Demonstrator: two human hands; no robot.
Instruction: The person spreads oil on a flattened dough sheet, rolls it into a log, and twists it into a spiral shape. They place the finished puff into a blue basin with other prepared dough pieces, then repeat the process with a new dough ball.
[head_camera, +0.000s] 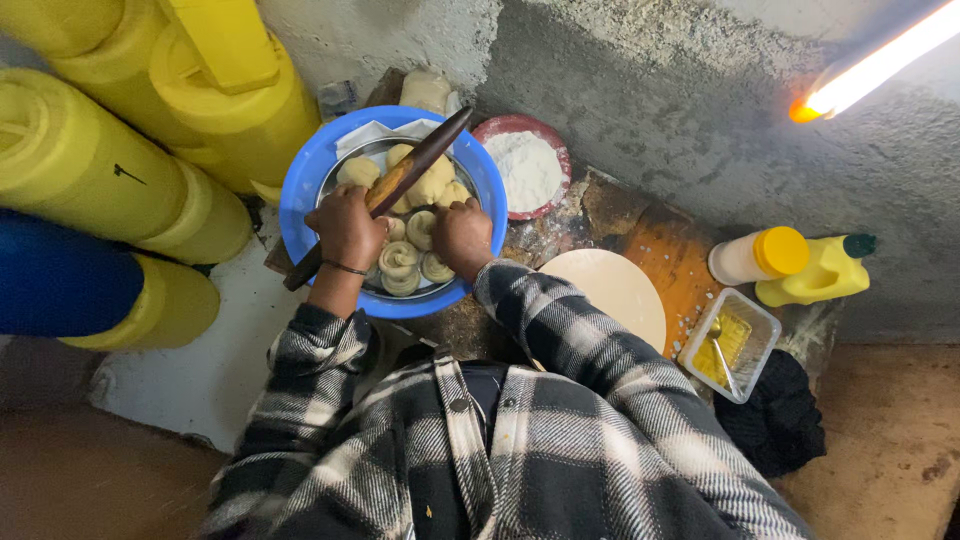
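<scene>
While yellow jerrycans (150, 120) crowd upper left, rolling pin (400, 180) lies across blue basin (300, 190); left hand (347, 228) grips pin, right hand (463, 235) curled onto pale coiled dough balls (400, 258).

Far centre: small red-rimmed bowl of white flour (527, 166) against the rough grey wall (640, 90). Right of centre: round pale rolling board (615, 290) on an orange-stained wooden surface (672, 262). Near right: clear rectangular plastic tub (728, 344) with yellow fat and a metal spoon (719, 350) in it; black cloth (775, 415) just beside it. Far right: white bottle with yellow cap (757, 256) and yellow jug with green cap (820, 270), both lying on their sides, touching. Left: stacked yellow jerrycans (130, 130), one blue container (60, 275). Top right: lit tube lamp (875, 65).
</scene>
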